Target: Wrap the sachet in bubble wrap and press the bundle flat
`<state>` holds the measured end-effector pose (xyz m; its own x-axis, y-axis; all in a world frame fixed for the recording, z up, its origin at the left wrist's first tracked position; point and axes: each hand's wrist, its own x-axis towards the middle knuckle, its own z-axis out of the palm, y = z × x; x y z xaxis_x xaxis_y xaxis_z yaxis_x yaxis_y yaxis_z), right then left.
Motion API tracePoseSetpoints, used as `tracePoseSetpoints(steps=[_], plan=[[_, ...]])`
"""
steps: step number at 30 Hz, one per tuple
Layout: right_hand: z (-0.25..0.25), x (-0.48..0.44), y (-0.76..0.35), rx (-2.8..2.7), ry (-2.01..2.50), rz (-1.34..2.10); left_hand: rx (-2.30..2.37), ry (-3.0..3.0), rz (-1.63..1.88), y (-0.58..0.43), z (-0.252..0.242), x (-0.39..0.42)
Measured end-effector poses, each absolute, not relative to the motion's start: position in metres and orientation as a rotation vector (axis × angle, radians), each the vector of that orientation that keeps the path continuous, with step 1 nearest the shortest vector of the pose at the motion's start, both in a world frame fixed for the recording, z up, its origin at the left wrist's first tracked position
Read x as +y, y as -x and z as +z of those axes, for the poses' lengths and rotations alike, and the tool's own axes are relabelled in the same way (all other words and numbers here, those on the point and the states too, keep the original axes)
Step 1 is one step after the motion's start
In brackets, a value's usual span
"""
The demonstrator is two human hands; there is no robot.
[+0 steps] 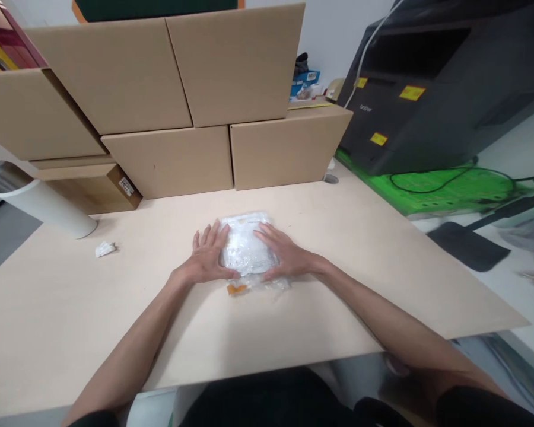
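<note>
A clear plastic bag (245, 246) with white contents lies flat on the pale wooden table (347, 249), an orange bit showing at its near edge. My left hand (208, 255) rests on the bag's left side, fingers stretched out flat and pointing away from me. My right hand (281, 252) lies on its right side, fingers also spread flat over the plastic. Both thumbs press the near edge of the bag.
Several stacked cardboard boxes (182, 107) wall off the back of the table. A white cylinder with a metal rim (40, 201) lies at the left, a small crumpled white scrap (105, 248) near it. A black printer (431, 89) stands on a green mat at the right.
</note>
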<state>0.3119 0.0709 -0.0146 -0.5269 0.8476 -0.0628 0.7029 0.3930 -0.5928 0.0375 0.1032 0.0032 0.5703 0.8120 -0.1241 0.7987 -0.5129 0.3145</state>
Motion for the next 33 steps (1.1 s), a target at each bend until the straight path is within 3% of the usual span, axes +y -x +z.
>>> tracePoseSetpoints(steps=[7, 19, 33], plan=[[-0.03, 0.069, -0.325, -1.377, 1.475, 0.806, 1.282, -2.459, 0.31, -0.057, 0.013, 0.077], [-0.013, 0.062, -0.328, -0.97, 1.139, 1.488, 1.224, -2.558, 0.223, -0.086, -0.017, 0.049], [-0.004, 0.054, -0.322, -1.125, 1.041, 1.41, 1.108, -2.353, 0.664, -0.085, -0.015, 0.05]])
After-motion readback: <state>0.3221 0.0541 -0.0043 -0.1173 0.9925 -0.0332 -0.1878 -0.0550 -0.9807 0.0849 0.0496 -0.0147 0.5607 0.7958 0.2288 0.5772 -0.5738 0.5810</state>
